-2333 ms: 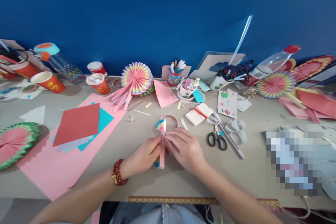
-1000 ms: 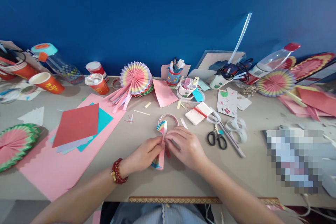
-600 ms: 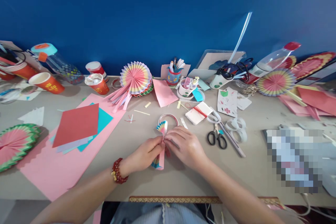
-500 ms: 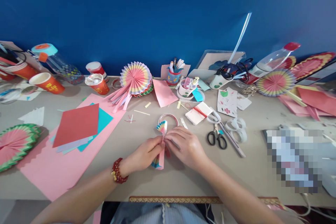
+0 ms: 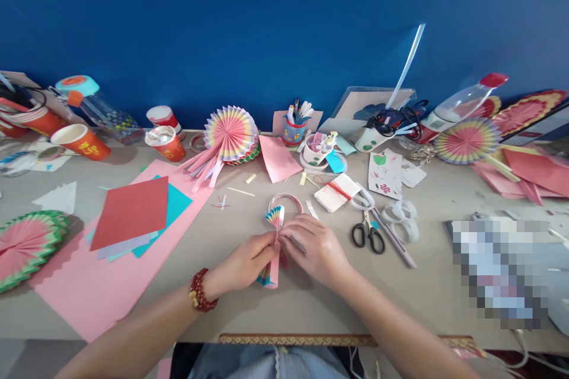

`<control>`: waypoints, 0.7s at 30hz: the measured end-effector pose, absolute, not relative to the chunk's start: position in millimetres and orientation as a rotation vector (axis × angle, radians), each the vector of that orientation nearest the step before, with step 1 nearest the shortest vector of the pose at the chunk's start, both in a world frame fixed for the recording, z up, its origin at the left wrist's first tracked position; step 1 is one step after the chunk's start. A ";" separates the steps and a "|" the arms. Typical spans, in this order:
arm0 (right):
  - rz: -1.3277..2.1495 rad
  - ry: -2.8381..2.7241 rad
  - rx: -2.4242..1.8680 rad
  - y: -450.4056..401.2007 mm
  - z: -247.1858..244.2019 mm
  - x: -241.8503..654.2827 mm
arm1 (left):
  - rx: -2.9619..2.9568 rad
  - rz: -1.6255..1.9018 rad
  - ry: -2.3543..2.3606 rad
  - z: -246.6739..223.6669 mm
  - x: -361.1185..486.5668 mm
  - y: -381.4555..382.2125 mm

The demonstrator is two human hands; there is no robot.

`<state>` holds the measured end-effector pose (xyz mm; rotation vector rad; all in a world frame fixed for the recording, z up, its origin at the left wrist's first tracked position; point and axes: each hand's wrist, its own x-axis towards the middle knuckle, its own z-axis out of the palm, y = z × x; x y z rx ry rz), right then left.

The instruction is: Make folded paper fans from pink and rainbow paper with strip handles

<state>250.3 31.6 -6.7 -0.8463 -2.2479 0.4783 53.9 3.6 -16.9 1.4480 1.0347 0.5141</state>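
Observation:
A folded paper fan (image 5: pixel 275 217), pleated in blue, yellow and pink, stands pinched at its middle between my two hands. My left hand (image 5: pixel 246 257) grips it from the left with closed fingers. From the right, my right hand (image 5: pixel 315 246) closes thumb and fingertips at the same middle; what they pinch there is too small to make out. The fan's pleats spread a little at the upper and lower ends. Just behind it lies a roll of tape (image 5: pixel 301 201). Black-handled scissors (image 5: pixel 368 235) rest to the right of my right hand.
Red and blue paper sheets (image 5: pixel 133 210) lie on a large pink sheet (image 5: pixel 146 272) at left. Pleated rosettes (image 5: pixel 229 136), paper cups (image 5: pixel 165 145) and a pen cup (image 5: pixel 294 131) line the blue wall. A white bundle with red string (image 5: pixel 336 192) and tape rolls (image 5: pixel 406 219) sit at right.
Almost nothing differs. Both hands keep their hold at the fan's middle, and the whole view has shifted very slightly.

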 end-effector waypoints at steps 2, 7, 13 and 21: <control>0.485 -2.250 -0.845 31.3 -5.8 250.2 | 1.468 0.519 1.039 -16.7 54.1 3.7; 0.465 -2.257 -0.873 29.3 -5.4 249.2 | 1.491 0.535 1.029 -14.7 56.3 3.1; 0.481 -2.252 -0.878 28.5 -4.7 248.2 | 1.482 0.557 0.998 -11.1 57.8 2.0; 0.524 -2.236 -0.879 27.3 -4.1 247.0 | 1.586 0.562 1.045 -13.1 59.4 -0.8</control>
